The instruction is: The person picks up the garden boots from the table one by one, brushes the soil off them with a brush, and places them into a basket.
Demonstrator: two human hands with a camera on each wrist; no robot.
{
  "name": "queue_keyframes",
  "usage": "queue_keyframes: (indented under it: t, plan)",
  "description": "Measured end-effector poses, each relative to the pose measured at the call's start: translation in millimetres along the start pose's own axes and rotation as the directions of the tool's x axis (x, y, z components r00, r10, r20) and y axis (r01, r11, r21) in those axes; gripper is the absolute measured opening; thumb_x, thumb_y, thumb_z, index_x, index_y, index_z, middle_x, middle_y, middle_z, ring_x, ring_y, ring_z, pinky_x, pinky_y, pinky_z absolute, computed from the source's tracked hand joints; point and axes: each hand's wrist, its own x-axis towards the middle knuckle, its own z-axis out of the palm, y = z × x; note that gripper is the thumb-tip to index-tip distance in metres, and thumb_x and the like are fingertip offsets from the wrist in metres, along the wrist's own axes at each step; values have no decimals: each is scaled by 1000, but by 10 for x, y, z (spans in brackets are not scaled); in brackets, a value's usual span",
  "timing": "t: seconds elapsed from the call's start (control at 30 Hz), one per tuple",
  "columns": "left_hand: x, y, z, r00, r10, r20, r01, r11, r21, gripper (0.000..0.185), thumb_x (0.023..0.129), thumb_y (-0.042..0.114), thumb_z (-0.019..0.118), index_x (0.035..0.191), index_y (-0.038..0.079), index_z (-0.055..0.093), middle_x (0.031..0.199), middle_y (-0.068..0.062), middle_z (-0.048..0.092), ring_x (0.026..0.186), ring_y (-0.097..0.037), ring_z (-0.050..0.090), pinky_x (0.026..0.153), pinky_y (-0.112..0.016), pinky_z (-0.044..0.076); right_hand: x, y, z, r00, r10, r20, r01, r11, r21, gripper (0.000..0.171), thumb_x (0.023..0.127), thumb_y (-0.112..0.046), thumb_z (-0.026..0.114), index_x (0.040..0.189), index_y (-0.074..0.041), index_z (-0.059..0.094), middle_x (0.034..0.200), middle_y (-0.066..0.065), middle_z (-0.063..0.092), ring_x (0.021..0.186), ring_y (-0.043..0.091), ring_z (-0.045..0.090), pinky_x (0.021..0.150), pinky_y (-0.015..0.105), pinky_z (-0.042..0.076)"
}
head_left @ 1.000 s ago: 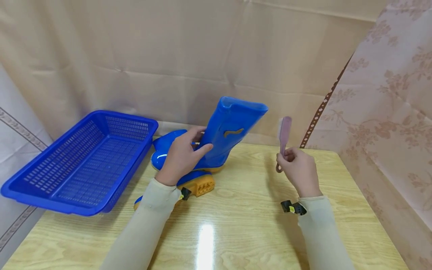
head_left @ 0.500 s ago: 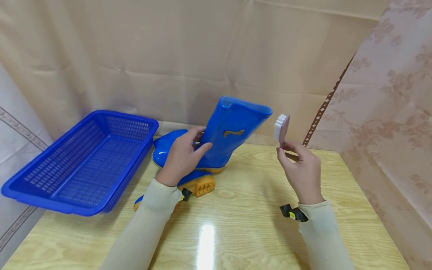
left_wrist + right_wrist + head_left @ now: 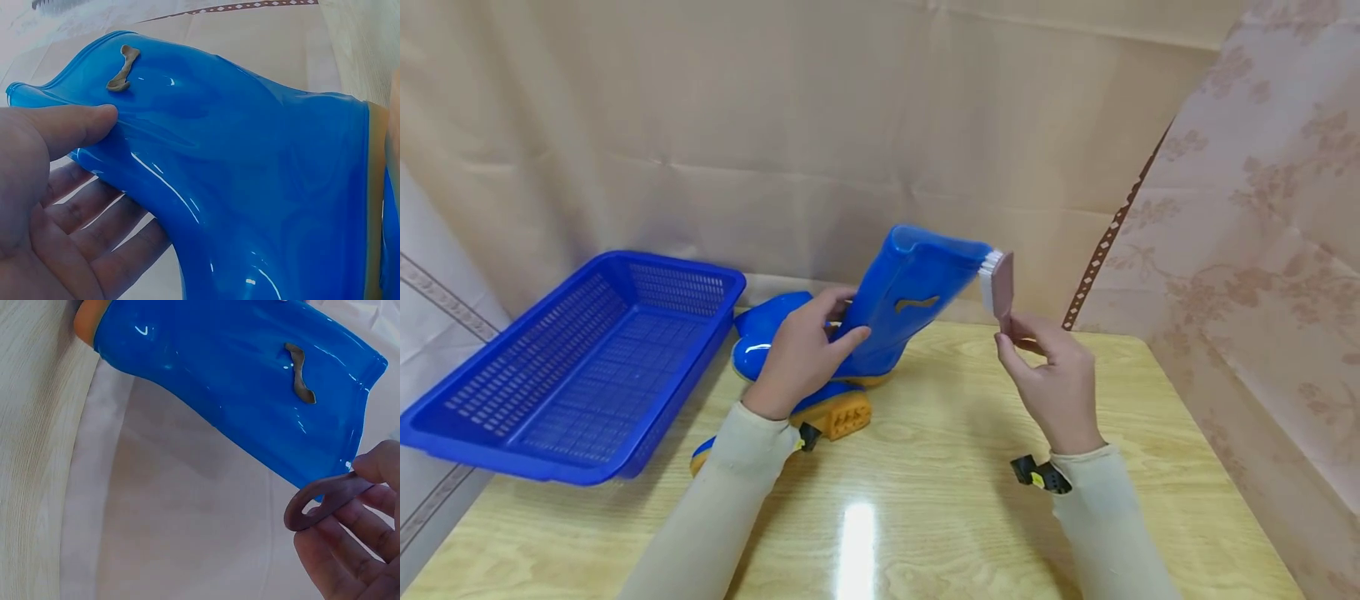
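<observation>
My left hand grips the shaft of a blue rubber boot, thumb on the near side and fingers behind. The boot stands tilted to the right, its yellow sole low over the table. A wavy brown strip marks the shaft; what it is made of I cannot tell. In my right hand a mauve brush is pinched by its handle, which ends in a loop. Its white bristles meet the boot's top right edge.
A second blue boot with a yellow sole lies on its side, partly behind my left forearm. The blue plastic basket stands at the left of the wooden table. Beige cloth hangs behind.
My right hand has turned the brush so its bristles face the boot, then moved it left to the boot's top edge. The left hand keeps its grip.
</observation>
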Motion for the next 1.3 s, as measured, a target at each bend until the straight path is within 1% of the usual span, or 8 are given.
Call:
queue_keyframes:
  t: [0.23,0.33,0.47,0.57,0.73,0.93,1.07,1.3]
  plan:
    - [4,15,2,1000,-28,6,28,1000,0,46,97,29,75,140,18,59,127,-5,70,113,-23,68,96,-47,58,-4,-10,23,998,-40,54,40,999,0,26,89,4,76,112,-7,77,101,5,76,88,13,70,85,12,54]
    - [15,38,10,999,-39,17,39,999,-10,47,98,29,74,141,18,58,128,-5,70,115,-23,68,97,-47,57,-3,-15,13,997,-64,48,65,998,-15,28,87,5,78,111,-7,78,104,6,76,87,14,70,85,10,53]
    - [33,67,14,999,-37,19,38,999,-22,47,99,30,73,142,18,58,130,-5,69,117,-24,67,98,-48,56,1,-21,4,995,-90,31,92,995,-38,26,86,3,78,110,-6,79,101,6,76,84,13,67,85,8,51]
    - [29,75,9,999,-50,20,50,999,-14,47,98,30,74,141,18,58,131,-5,68,118,-24,67,99,-48,56,0,-26,14,994,-102,39,102,995,-20,24,87,1,76,110,-6,79,98,5,75,82,11,63,81,8,51]
    - [-3,43,12,998,-58,34,58,998,-4,47,98,30,74,141,19,58,132,-5,68,119,-24,67,99,-47,56,-31,-38,50,991,-119,53,119,993,4,28,86,4,77,111,-8,79,99,5,74,75,8,60,69,7,48]
    - [-14,11,20,999,-42,23,42,999,-7,46,98,29,74,140,19,58,131,-4,69,118,-23,67,98,-47,57,-51,-50,76,983,-174,62,175,984,-14,27,86,4,76,111,-6,79,83,4,68,65,7,49,58,13,37]
    - [-8,12,24,999,-37,25,37,999,-7,47,98,29,74,141,19,58,132,-4,68,118,-23,67,98,-47,57,-49,-44,99,973,-220,68,223,974,-31,31,87,2,75,116,-7,79,79,2,64,63,8,45,55,18,33]
    - [-15,27,16,999,-42,24,42,999,-14,47,98,28,74,141,18,57,128,-5,70,115,-24,69,98,-47,57,-52,-48,125,956,-273,105,281,957,-67,42,86,2,78,126,-10,76,86,2,69,64,7,46,55,18,34]
